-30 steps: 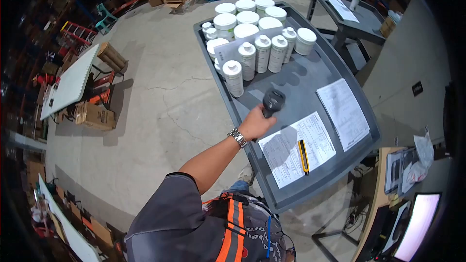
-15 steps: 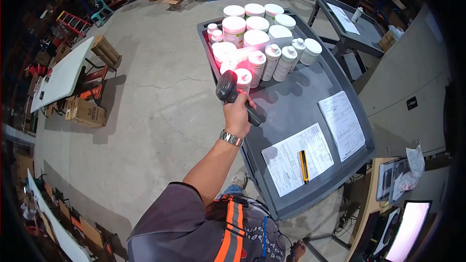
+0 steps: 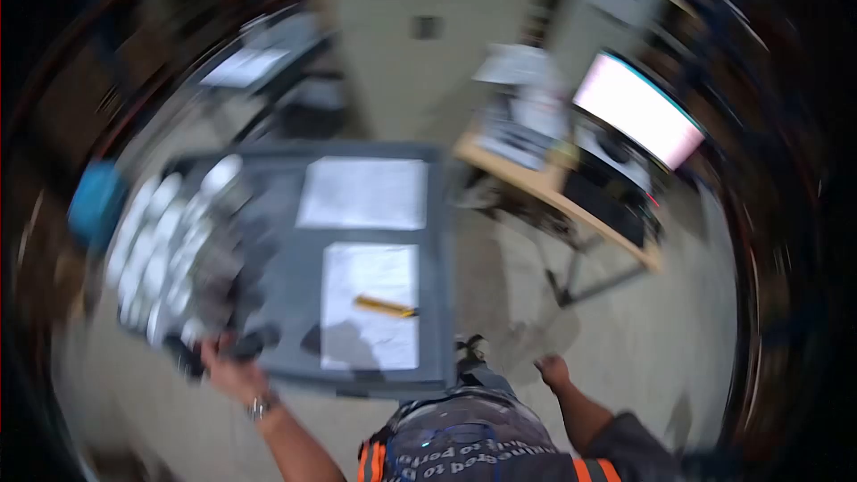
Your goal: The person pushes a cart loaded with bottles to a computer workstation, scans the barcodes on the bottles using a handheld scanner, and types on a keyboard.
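My left hand (image 3: 234,375), with a metal watch on the wrist, is closed around a dark handheld barcode scanner (image 3: 253,344) at the near left edge of a grey cart (image 3: 277,303). Just beyond it stand several white tubs and bottles (image 3: 165,241), smeared by motion. My right hand (image 3: 553,369) hangs low beside my body, away from the cart; its fingers are too blurred to read. Printed papers (image 3: 361,194) lie on the cart, and a yellow-and-black cutter (image 3: 384,306) rests on the nearer sheet (image 3: 370,259).
To the right stands a wooden desk (image 3: 522,174) with a lit monitor (image 3: 638,112), a dark keyboard (image 3: 603,205) and papers. Another cart (image 3: 268,71) with a sheet on it is at the back left. A blue bundle (image 3: 96,203) sits on the far left.
My view has swung to the right, so the cart and bottles now appear farther left and the desk has come into the middle. The red scanner light on the bottles is no longer visible.
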The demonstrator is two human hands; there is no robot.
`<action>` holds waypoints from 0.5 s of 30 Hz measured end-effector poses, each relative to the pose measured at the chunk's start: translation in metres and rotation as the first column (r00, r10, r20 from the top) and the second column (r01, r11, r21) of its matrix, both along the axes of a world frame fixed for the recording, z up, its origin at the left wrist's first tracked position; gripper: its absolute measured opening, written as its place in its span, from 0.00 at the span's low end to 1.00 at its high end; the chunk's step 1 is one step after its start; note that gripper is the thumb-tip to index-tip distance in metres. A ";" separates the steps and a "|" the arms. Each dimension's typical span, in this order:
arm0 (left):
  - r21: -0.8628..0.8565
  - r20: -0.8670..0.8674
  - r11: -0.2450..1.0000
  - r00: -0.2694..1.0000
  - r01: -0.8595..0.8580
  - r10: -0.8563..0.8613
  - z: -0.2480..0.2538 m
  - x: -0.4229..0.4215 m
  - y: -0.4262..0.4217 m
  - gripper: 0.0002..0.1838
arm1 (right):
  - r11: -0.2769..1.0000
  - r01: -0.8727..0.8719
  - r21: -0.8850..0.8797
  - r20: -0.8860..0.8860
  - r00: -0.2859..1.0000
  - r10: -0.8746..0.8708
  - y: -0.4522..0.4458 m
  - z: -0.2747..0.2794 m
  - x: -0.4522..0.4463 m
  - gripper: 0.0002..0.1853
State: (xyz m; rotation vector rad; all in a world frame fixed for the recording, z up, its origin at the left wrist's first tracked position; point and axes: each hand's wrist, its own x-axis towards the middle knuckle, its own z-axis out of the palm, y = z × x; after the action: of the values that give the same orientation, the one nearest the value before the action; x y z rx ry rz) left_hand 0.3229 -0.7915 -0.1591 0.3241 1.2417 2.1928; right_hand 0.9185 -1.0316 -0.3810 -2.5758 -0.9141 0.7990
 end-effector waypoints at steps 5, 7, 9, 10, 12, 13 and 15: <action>-0.216 -0.105 0.941 0.952 0.259 -0.286 0.022 0.092 -0.012 0.13 | 0.978 0.166 0.128 -0.138 0.979 -0.148 0.022 0.033 -0.033 0.11; -0.273 -0.018 0.868 0.900 0.414 -0.435 -0.010 0.110 -0.022 0.16 | 0.959 0.181 0.218 -0.141 0.978 -0.152 0.026 0.040 -0.045 0.12; -0.230 0.115 0.775 0.807 0.588 -0.579 -0.021 0.137 -0.037 0.18 | 0.946 0.146 0.290 -0.161 0.982 -0.102 0.040 0.064 -0.062 0.14; -0.202 0.150 0.718 0.745 0.667 -0.650 -0.029 0.148 -0.044 0.17 | 0.927 0.104 0.359 -0.163 0.985 -0.048 0.048 0.082 -0.074 0.15; -0.157 0.170 0.595 0.615 0.788 -0.770 -0.029 0.172 -0.060 0.17 | 0.840 0.104 0.533 -0.273 0.961 0.054 0.073 0.137 -0.111 0.20; -0.141 0.156 0.532 0.549 0.835 -0.821 -0.021 0.188 -0.065 0.17 | 0.826 0.114 0.552 -0.398 0.907 0.141 0.085 0.159 -0.129 0.20; -0.061 0.228 0.403 0.406 0.913 -0.885 -0.011 0.209 -0.077 0.20 | 0.793 0.044 0.608 -0.537 0.758 0.370 0.106 0.199 -0.159 0.23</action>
State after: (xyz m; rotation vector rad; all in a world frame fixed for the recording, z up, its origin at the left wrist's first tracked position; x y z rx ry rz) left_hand 0.5316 -0.8682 -0.1703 0.5736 0.8178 1.0896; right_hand 0.7594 -0.9254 -0.1817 -1.5194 -0.9734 1.1222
